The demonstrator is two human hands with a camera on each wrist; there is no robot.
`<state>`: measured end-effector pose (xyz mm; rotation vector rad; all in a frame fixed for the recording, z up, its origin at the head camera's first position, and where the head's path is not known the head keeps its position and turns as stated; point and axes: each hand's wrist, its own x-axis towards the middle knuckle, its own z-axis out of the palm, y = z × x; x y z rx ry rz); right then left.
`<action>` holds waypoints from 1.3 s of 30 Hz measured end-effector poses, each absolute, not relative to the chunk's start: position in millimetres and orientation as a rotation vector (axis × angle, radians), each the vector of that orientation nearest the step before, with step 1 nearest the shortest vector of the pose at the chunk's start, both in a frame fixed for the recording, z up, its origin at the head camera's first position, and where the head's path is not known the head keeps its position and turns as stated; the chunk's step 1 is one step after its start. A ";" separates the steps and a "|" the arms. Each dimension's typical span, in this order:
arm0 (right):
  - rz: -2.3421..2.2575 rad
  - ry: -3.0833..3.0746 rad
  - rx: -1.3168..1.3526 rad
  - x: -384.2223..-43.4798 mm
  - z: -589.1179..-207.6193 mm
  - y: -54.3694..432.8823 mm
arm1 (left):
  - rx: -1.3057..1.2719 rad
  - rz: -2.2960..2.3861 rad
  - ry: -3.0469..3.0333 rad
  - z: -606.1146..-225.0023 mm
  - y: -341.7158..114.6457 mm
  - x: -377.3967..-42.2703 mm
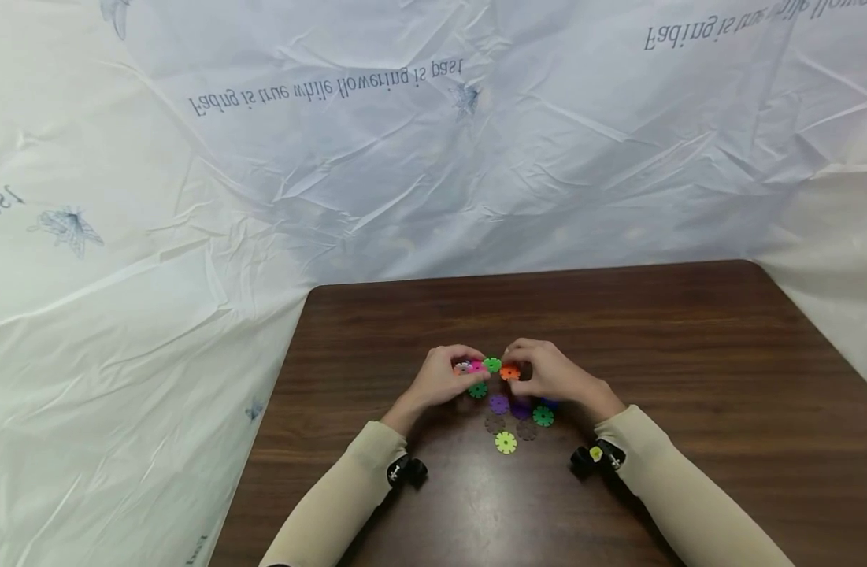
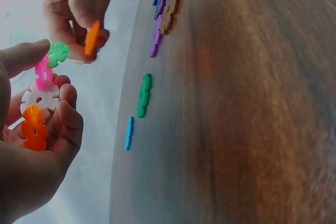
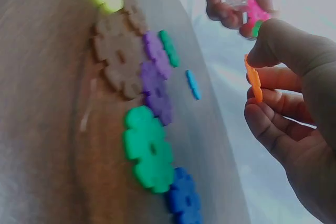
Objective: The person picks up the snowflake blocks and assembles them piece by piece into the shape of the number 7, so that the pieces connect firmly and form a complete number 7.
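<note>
Orange notched plastic disc (image 1: 509,372), pinched by the right hand (image 1: 555,373) below and right of head-view centre, sits just right of, but apart from, the green end (image 1: 492,365) of the multicoloured notched-plastic-disc chain (image 1: 477,366) the left hand (image 1: 440,376) grips.

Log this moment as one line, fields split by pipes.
left hand: holds disc chain | right hand: pinches orange disc | orange disc: apart from disc chain | table: loose discs lying flat

Head view high, facing forward-down, farthest; wrist views near, turned sideways; both share pink disc (image 3: 256,10), tabletop (image 3: 47,108).
</note>
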<state>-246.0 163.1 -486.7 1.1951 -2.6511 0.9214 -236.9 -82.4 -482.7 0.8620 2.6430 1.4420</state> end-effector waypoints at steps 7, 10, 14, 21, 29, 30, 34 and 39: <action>1.001 -2.604 1.177 -244.7 -478.6 166.9 | 0.851 1.440 2.640 -483.8 -81.5 -237.9; 1.004 -2.594 1.178 -245.3 -477.8 168.5 | 0.859 1.440 2.637 -483.8 -81.1 -237.8; 0.995 -2.587 1.178 -245.3 -476.3 170.0 | 0.878 1.436 2.643 -484.5 -80.7 -237.7; 1.006 -2.575 1.197 -242.7 -472.2 171.5 | 0.893 1.438 2.644 -485.7 -80.8 -237.3; 1.039 -2.542 1.224 -242.5 -472.3 170.2 | 0.913 1.427 2.644 -485.9 -81.1 -238.2; 1.040 -2.541 1.223 -242.7 -472.5 170.1 | 0.915 1.425 2.644 -486.0 -81.2 -238.5; 1.048 -2.542 1.219 -243.4 -473.0 170.3 | 0.920 1.416 2.648 -486.7 -81.5 -239.2; 1.057 -2.540 1.211 -244.1 -472.2 169.8 | 0.936 1.411 2.644 -486.6 -81.8 -239.8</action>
